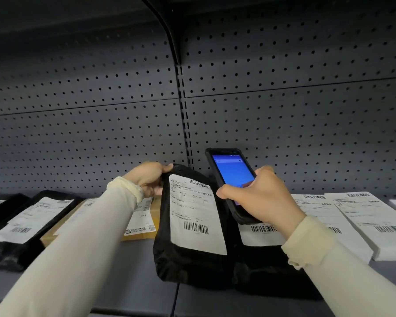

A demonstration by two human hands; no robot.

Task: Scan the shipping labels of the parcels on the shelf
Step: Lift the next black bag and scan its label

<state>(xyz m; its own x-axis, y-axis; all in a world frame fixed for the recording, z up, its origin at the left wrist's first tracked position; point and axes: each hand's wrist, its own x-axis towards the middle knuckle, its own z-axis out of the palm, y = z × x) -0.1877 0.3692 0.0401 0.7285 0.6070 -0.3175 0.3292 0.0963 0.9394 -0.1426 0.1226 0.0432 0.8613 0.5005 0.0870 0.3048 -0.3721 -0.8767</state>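
On shelf (128,282): black parcel (188,259) tilted up, white barcoded label (194,213).

A grey shelf (133,291) spans the lower frame. Black parcels (18,227) and a brown box (146,234) lie at left. A tilted black parcel (190,259) stands centre, white parcels (375,227) lie at right.

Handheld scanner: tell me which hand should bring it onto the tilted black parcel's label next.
Right. The right hand already grips the handheld scanner, just beside the label. The left hand is busy propping the black parcel up by its top edge.
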